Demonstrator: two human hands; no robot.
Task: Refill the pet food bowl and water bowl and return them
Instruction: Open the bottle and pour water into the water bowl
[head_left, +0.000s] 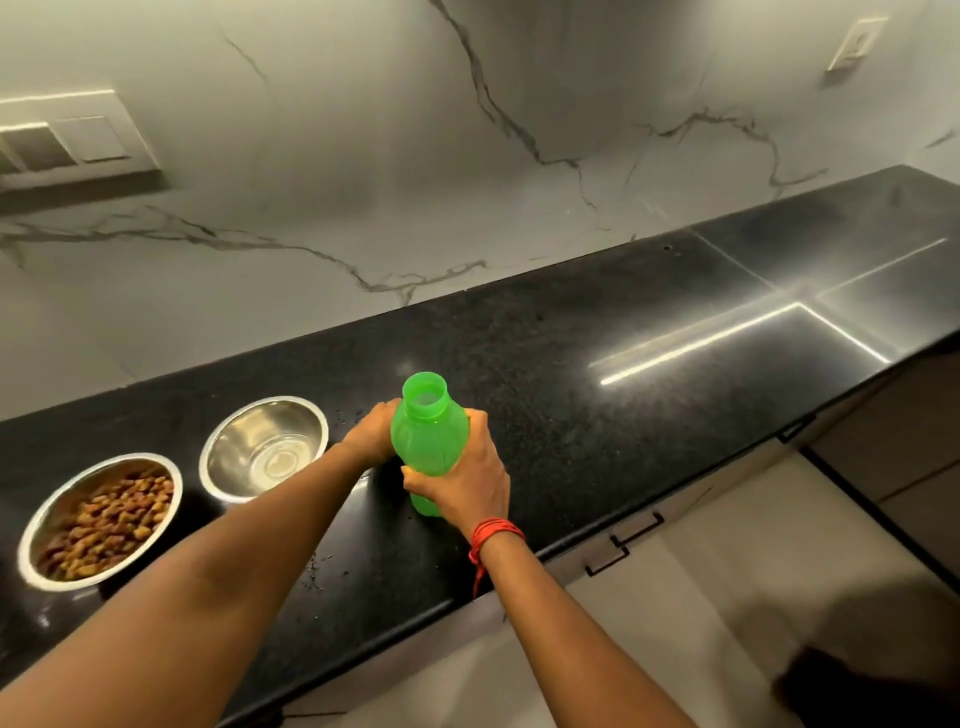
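Observation:
A green plastic bottle (428, 431) stands upright on the black counter (597, 415) with its mouth uncapped. My right hand (462, 473) is wrapped around its body. My left hand (374, 431) rests just behind the bottle on its left side; what it holds is hidden. To the left stands a steel bowl (221, 467) that looks bare inside, with a shiny bottom. Further left, a second steel bowl (31, 551) is filled with brown pet kibble (109, 525).
A marble-patterned wall (415, 156) backs the counter, with a switch plate (78, 135) at left and another (857, 44) at upper right. Drawer fronts with dark handles (623, 540) run below the counter's front edge. Crumbs lie scattered near the bowls.

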